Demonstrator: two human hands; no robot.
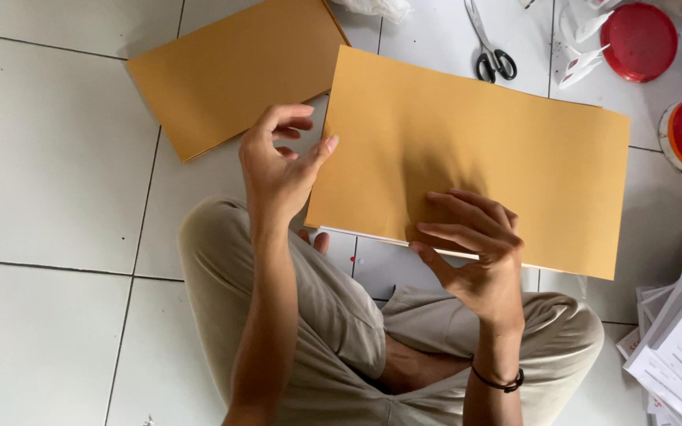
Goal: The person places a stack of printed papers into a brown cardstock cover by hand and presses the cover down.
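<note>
- Head view: brown paper cover (475, 150) lies over white sheets (372, 238), centre of the floor (49, 173).
- Right hand (467, 244), fingers spread flat, presses its 6 o'clock edge.
- Left hand (278, 166), fingers loosely curled, thumb touching the 9 o'clock edge, grips nothing.
- Best to keep edges flush while pressing.
- Scissors (489, 47) at 12 o'clock.

Brown cover (475, 150) — right hand (475, 252) atop
</note>
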